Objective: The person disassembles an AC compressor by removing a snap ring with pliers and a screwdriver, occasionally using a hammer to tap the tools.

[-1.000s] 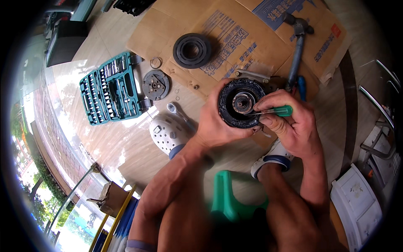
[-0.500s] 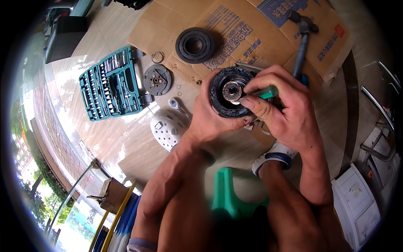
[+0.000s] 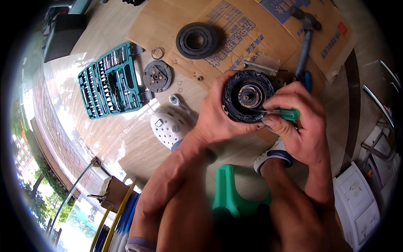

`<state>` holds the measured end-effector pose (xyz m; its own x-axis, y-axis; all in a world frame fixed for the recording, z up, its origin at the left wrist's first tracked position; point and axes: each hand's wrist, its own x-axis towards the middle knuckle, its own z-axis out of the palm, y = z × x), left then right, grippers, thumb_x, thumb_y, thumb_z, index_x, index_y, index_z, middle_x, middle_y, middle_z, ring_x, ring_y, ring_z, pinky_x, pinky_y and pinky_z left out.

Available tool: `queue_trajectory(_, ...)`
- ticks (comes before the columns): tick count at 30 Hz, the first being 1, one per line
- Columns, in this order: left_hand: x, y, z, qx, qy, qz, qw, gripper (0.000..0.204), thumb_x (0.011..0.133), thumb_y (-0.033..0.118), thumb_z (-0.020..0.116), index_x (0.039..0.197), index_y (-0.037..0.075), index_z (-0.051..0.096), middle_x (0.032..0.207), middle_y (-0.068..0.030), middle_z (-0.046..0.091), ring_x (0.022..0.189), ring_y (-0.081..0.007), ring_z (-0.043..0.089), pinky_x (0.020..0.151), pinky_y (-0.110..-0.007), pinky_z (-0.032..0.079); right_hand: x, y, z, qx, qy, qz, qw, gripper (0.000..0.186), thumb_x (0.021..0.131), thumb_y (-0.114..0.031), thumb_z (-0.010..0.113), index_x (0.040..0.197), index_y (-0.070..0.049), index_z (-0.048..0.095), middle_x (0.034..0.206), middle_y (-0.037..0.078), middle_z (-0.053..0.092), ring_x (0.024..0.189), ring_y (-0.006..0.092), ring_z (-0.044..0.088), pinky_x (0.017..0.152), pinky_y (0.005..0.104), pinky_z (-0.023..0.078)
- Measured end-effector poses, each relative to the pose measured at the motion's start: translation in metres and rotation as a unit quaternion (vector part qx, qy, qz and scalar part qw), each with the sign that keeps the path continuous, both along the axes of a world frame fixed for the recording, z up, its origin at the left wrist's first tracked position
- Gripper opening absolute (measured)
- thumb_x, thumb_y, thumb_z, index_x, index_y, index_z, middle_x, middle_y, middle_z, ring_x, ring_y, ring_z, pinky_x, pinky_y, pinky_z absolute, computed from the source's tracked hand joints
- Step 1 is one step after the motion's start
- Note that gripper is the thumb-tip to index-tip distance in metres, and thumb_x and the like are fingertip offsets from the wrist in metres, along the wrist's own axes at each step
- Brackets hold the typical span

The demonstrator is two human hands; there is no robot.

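Note:
My left hand (image 3: 214, 115) is wrapped round a black, greasy cylindrical part (image 3: 233, 92), thumb along its near side. The part's open end faces up, with a metal shaft (image 3: 247, 97) in the middle and shiny rings around it. In my right hand (image 3: 304, 126), pinched between thumb and fingers, is a small screwdriver (image 3: 289, 114) with a green handle. Its thin blade points left into the recess, close to the inner wall; the very tip cannot be made out. Beyond my hands, a black grooved pulley (image 3: 184, 42) lies on a cardboard sheet (image 3: 147, 27).
A teal socket set case (image 3: 137, 93) lies open at the left. Near it are a round metal plate (image 3: 157, 76), a ring (image 3: 158, 53) and a ratchet (image 3: 174, 100). A hammer (image 3: 302, 54) rests on the cardboard's right. A green stool (image 3: 225, 182) stands below me, between my legs.
Both hands have moved a little to the right with the black part and the screwdriver. The screwdriver has swung flatter, its blade now near the recess's right side.

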<state>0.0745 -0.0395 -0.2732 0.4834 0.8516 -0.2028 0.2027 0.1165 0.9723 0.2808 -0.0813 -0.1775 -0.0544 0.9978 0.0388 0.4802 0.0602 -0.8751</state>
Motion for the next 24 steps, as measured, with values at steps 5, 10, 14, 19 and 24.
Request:
queue_trajectory(5,0.011,-0.004,-0.002,0.094,0.025,-0.020,0.995,0.108,0.056,0.033,0.104,0.144,0.000,0.049,0.125,-0.0174,0.068,0.116,-0.0326,0.070,0.101,-0.041,0.055,0.006,-0.016,-0.003,0.005,0.015,-0.028,0.999,0.024,0.093,-0.019,0.082,0.106,-0.001,0.071,0.099,0.014,0.066,0.083,0.0256,0.068,0.072,0.0349,0.054)
queue_trajectory(10,0.022,-0.007,-0.006,0.132,0.015,-0.017,0.991,0.104,0.057,0.032,0.103,0.141,0.000,0.050,0.121,-0.0170,0.068,0.111,-0.0351,0.071,0.096,-0.042,0.056,0.015,-0.026,-0.010,0.010,0.039,-0.046,0.998,0.026,0.095,-0.021,0.080,0.106,0.000,0.070,0.100,0.015,0.066,0.083,0.0239,0.067,0.072,0.0333,0.052)
queue_trajectory(14,0.027,-0.008,-0.009,0.141,-0.005,-0.013,0.990,0.103,0.058,0.032,0.103,0.140,0.001,0.050,0.121,-0.0169,0.068,0.109,-0.0347,0.072,0.094,-0.042,0.057,0.020,-0.028,-0.012,0.019,0.044,-0.060,0.997,0.025,0.090,-0.017,0.084,0.106,-0.003,0.072,0.098,0.013,0.068,0.084,0.0264,0.070,0.072,0.0354,0.055)
queue_trajectory(19,0.028,-0.010,-0.010,0.148,0.015,-0.014,0.989,0.104,0.058,0.034,0.103,0.140,0.001,0.050,0.121,-0.0165,0.068,0.109,-0.0354,0.072,0.094,-0.042,0.057,0.018,-0.029,-0.014,0.013,0.062,-0.092,0.994,0.026,0.087,-0.014,0.086,0.107,-0.004,0.073,0.096,0.012,0.070,0.085,0.0268,0.072,0.072,0.0357,0.057)
queue_trajectory(24,0.024,-0.011,-0.010,0.124,0.031,-0.023,0.992,0.106,0.057,0.037,0.104,0.142,0.002,0.050,0.123,-0.0160,0.068,0.112,-0.0364,0.071,0.096,-0.043,0.056,0.018,-0.032,-0.014,0.004,0.060,-0.093,0.994,0.026,0.086,-0.013,0.086,0.108,-0.004,0.074,0.096,0.011,0.071,0.084,0.0255,0.072,0.072,0.0346,0.057)
